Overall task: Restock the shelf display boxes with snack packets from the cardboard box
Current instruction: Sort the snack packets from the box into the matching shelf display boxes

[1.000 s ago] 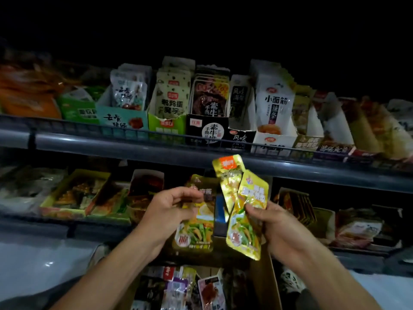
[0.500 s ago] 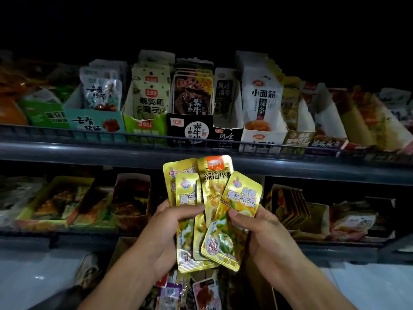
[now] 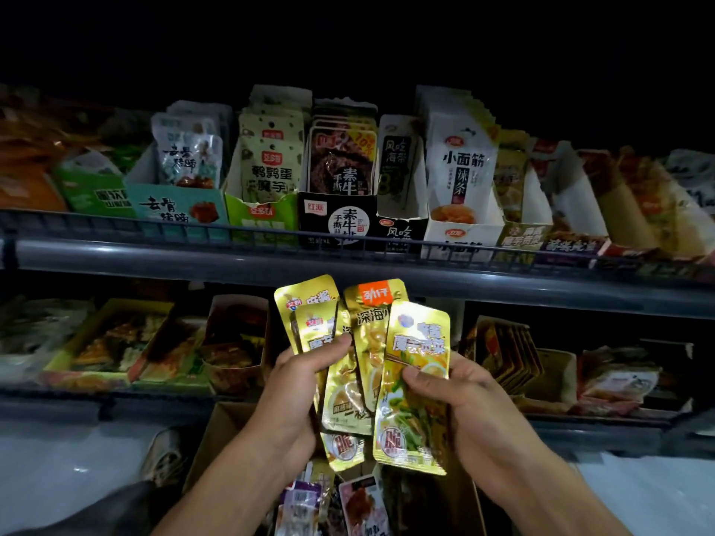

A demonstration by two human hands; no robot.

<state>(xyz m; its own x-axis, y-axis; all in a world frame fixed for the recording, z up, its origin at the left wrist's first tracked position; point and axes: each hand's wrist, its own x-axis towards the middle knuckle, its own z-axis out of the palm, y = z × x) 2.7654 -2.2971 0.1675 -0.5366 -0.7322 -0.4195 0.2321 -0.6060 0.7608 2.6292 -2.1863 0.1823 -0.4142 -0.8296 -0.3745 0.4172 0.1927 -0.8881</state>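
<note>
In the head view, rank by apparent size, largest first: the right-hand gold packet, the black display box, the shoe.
1. Right-hand gold packet, though nearness to the camera inflates it.
2. Black display box.
3. Shoe, partly hidden.

Gold snack packets (image 3: pixel 371 365) fanned upright above cardboard box (image 3: pixel 228 431)

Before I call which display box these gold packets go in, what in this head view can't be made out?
- Gold packets: exact count unclear; they overlap, and the left hand and right hand cover their middles.
- Cardboard box: contents mostly hidden behind hands and packets; bottom edge cuts it off.
- Lower shelf boxes: labels blurred, dim.
- Upper shelf's far right boxes: print too blurred to read.
</note>
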